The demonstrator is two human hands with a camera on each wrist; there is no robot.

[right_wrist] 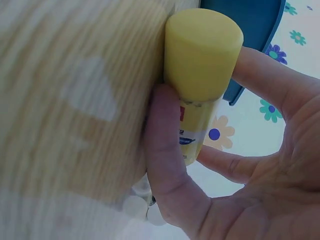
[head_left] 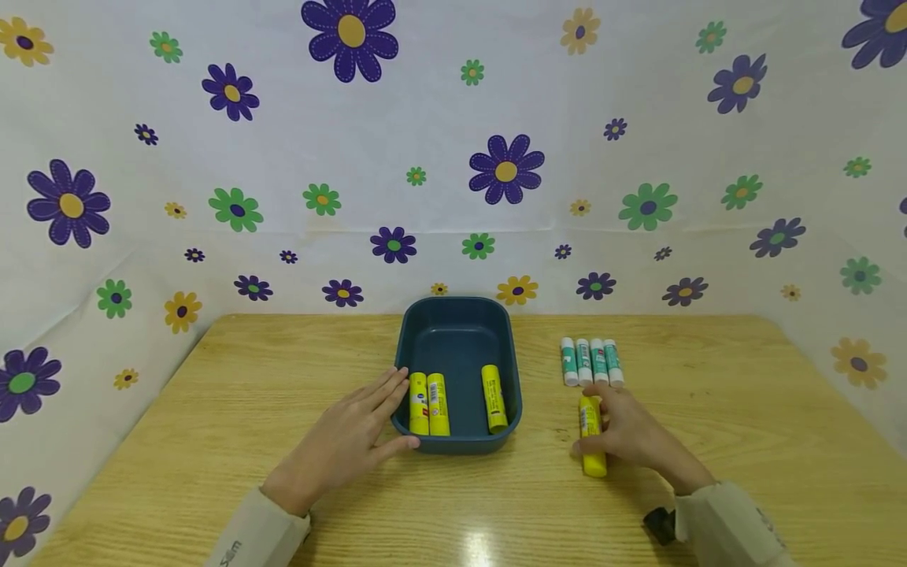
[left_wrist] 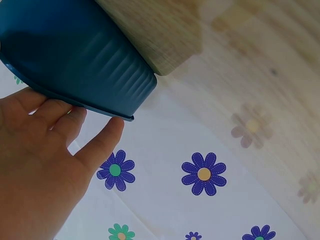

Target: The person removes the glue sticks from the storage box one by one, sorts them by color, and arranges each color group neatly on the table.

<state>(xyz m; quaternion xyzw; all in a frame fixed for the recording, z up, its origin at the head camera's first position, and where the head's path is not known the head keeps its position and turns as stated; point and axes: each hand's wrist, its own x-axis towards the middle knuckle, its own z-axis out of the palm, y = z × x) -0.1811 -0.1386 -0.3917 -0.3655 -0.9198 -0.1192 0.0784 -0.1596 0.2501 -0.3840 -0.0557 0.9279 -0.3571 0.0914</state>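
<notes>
My left hand (head_left: 347, 437) rests against the left rim of a dark blue bin (head_left: 460, 342), fingers extended and thumb near the front corner. In the left wrist view, the fingertips of that hand (left_wrist: 45, 160) touch the rim of the bin (left_wrist: 75, 55). Inside lie two yellow glue sticks side by side at the left, one of them the labelled stick (head_left: 438, 405), and another yellow stick (head_left: 494, 398) at the right. To the right of the bin, my right hand (head_left: 631, 429) pinches a yellow glue stick (head_left: 594, 465). The right wrist view shows its thick yellow end (right_wrist: 202, 50) between the fingers.
Several white-and-green glue sticks (head_left: 570, 362) lie in a row on the wooden table (head_left: 283, 354), just beyond my right hand. A white cloth with flowers (head_left: 425, 118) hangs behind the table and at its sides.
</notes>
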